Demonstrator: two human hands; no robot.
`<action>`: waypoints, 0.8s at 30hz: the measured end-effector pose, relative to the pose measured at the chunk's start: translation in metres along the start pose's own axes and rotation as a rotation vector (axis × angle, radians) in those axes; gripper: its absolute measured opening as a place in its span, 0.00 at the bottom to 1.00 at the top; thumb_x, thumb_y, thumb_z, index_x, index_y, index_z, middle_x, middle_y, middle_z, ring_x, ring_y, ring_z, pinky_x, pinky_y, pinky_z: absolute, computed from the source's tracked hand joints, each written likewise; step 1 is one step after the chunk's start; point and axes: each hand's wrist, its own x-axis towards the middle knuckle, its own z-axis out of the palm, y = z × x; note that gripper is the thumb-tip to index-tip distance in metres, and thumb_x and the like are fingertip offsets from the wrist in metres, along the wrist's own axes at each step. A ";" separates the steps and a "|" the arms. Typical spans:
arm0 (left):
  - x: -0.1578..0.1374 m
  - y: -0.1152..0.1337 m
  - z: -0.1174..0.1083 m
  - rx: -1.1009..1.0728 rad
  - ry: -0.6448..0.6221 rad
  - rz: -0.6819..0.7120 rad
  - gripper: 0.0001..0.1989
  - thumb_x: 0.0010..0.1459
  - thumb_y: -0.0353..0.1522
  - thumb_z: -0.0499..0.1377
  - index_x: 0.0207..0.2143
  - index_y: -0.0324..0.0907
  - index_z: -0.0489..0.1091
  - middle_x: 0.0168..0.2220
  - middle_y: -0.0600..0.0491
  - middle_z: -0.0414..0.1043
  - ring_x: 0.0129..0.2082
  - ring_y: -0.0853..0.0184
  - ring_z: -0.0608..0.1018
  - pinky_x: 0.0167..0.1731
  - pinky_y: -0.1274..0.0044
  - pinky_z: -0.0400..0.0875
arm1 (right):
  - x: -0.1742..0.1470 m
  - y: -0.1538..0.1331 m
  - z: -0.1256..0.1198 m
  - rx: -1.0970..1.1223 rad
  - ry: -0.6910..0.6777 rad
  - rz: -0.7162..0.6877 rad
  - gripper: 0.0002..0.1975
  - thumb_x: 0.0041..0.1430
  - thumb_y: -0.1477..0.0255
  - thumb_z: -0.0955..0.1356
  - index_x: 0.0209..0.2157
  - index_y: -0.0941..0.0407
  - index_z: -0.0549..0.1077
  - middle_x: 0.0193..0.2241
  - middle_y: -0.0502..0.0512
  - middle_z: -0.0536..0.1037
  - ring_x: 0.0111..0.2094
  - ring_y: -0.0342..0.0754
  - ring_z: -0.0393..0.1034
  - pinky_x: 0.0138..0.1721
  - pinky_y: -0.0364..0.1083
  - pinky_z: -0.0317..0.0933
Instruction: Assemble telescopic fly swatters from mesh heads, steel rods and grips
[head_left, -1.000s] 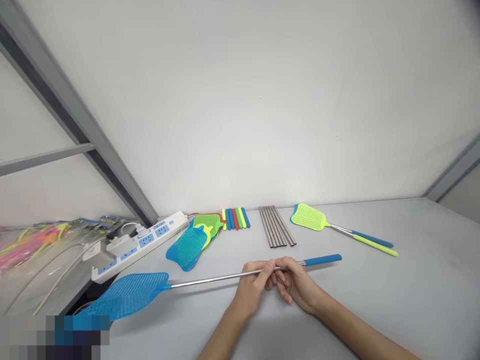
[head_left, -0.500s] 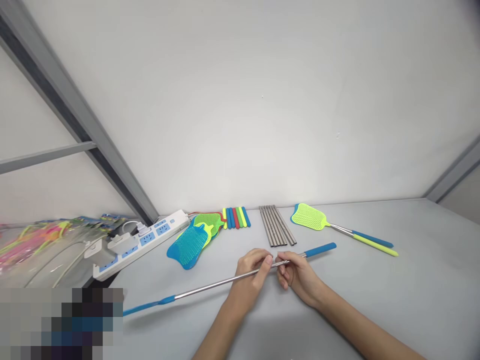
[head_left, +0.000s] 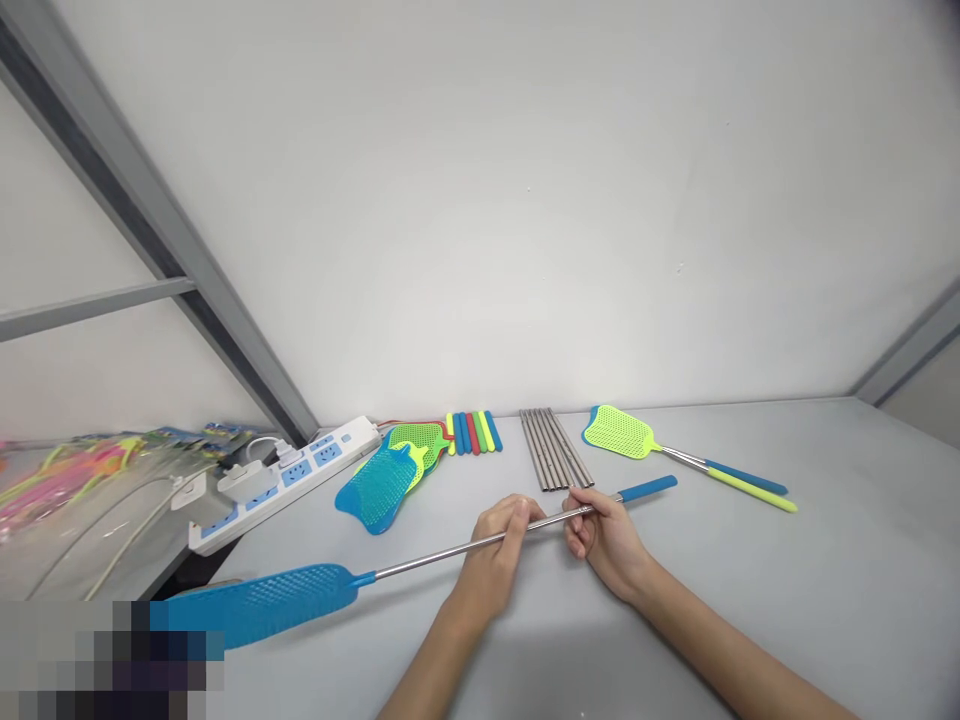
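A blue fly swatter with a metal rod and blue handle stretches across the front of the table, its head at the lower left. My left hand is closed around the middle of the rod. Closer to the handle, my right hand pinches the same rod between thumb and fingers. Beyond my hands lie several bare metal rods in a row. Left of them are several coloured handle grips and a pile of swatter heads, blue on top of yellow and green.
Two fly swatters, a yellow-green one over a blue one, lie at the right. A white power strip with plugs runs along the left edge. Plastic-wrapped colourful items lie beyond it. A pale wall rises behind the table.
The held swatter has turned about its rod, so its head now shows its broad face instead of its thin edge. My right hand has shifted slightly right, toward the handle.
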 end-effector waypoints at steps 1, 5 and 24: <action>0.000 0.000 0.000 0.000 -0.003 -0.011 0.21 0.59 0.34 0.37 0.26 0.40 0.67 0.28 0.53 0.66 0.31 0.69 0.68 0.36 0.77 0.60 | 0.000 0.000 0.000 0.001 -0.003 -0.002 0.17 0.48 0.68 0.62 0.11 0.59 0.61 0.08 0.46 0.59 0.09 0.39 0.56 0.13 0.41 0.45; -0.002 -0.001 0.001 0.012 -0.013 -0.026 0.23 0.59 0.34 0.35 0.26 0.40 0.67 0.28 0.53 0.67 0.32 0.69 0.68 0.36 0.77 0.59 | 0.000 0.001 0.000 0.003 -0.003 -0.010 0.17 0.49 0.68 0.62 0.11 0.59 0.60 0.09 0.46 0.59 0.09 0.39 0.55 0.13 0.41 0.44; 0.000 -0.003 -0.001 0.032 0.033 -0.112 0.22 0.57 0.37 0.39 0.27 0.41 0.70 0.28 0.53 0.71 0.32 0.66 0.71 0.38 0.75 0.60 | -0.008 0.001 0.012 -0.176 0.010 -0.071 0.18 0.48 0.61 0.63 0.13 0.58 0.58 0.10 0.44 0.56 0.12 0.37 0.51 0.18 0.40 0.45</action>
